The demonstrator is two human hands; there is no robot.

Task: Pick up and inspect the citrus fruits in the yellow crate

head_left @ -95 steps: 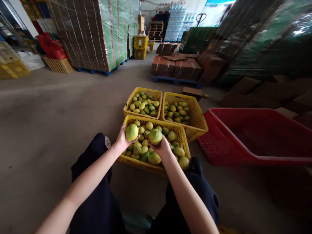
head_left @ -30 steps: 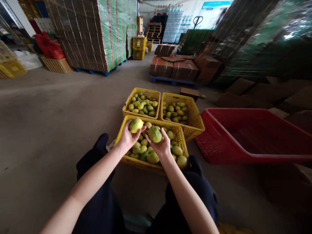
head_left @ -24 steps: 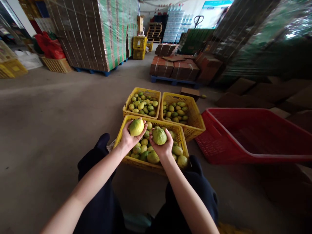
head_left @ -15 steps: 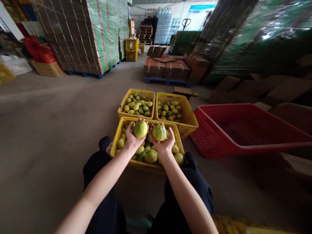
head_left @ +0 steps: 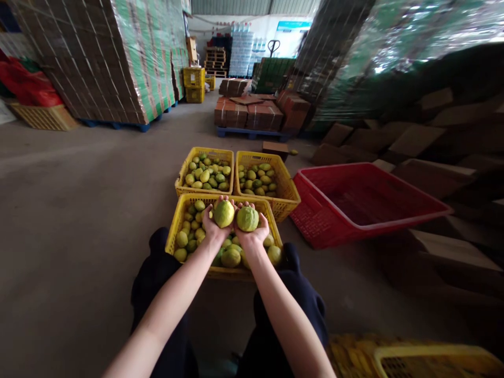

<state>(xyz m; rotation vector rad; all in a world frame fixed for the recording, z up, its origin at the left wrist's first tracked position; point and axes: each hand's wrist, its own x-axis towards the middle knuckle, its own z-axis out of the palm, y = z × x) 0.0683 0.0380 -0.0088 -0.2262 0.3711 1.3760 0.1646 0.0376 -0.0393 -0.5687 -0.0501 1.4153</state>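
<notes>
Grey floor (head_left: pixel 90 220): yellow fruit crates (head_left: pixel 285 206), blue pallets (head_left: pixel 251 133), cardboard box (head_left: pixel 275 149).

Quantities: one left hand (head_left: pixel 213 230) and one right hand (head_left: pixel 252 238). Held fruits (head_left: pixel 223 213): two, one per hand. Yellow crates (head_left: pixel 232 273) with visible fruit: three, one front and two rear (the piled fruits (head_left: pixel 205 176) overlap too much for an exact count). Red basket (head_left: pixel 315 220): one. Loose fruit (head_left: pixel 293 152) on the floor: one. Blue sign (head_left: pixel 294 26): one.

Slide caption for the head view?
Left hand holds a yellow-green fruit, right hand a ridged greener fruit, side by side over a yellow crate of loose fruit.
</notes>
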